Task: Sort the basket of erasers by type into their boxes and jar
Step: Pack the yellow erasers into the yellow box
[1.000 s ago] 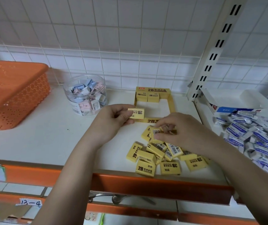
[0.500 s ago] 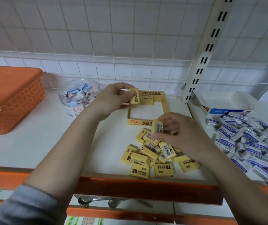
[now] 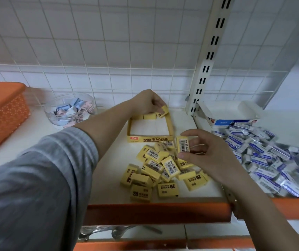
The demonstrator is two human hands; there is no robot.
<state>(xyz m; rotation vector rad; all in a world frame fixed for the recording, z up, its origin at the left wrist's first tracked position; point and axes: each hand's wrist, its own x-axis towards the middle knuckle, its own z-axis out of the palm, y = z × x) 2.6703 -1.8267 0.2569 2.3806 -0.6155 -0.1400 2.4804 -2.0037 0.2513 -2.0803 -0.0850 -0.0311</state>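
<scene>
A shallow yellow 2B box lies open on the white shelf, with a few yellow erasers lined along its far wall. My left hand reaches over that far end and pinches a yellow eraser at the box's far right corner. My right hand holds another yellow eraser upright, barcode showing, just above a loose pile of yellow erasers in front of the box. A clear jar of pastel erasers stands to the left. The orange basket sits at far left.
On the right shelf section lies a heap of blue-and-white erasers beside their open white and blue box. A slotted metal upright separates the two sections. An orange shelf lip runs along the front edge.
My left hand has carried its yellow eraser from the box's left side to the far right corner. My right hand has lifted an eraser from the pile and turned it upright.
</scene>
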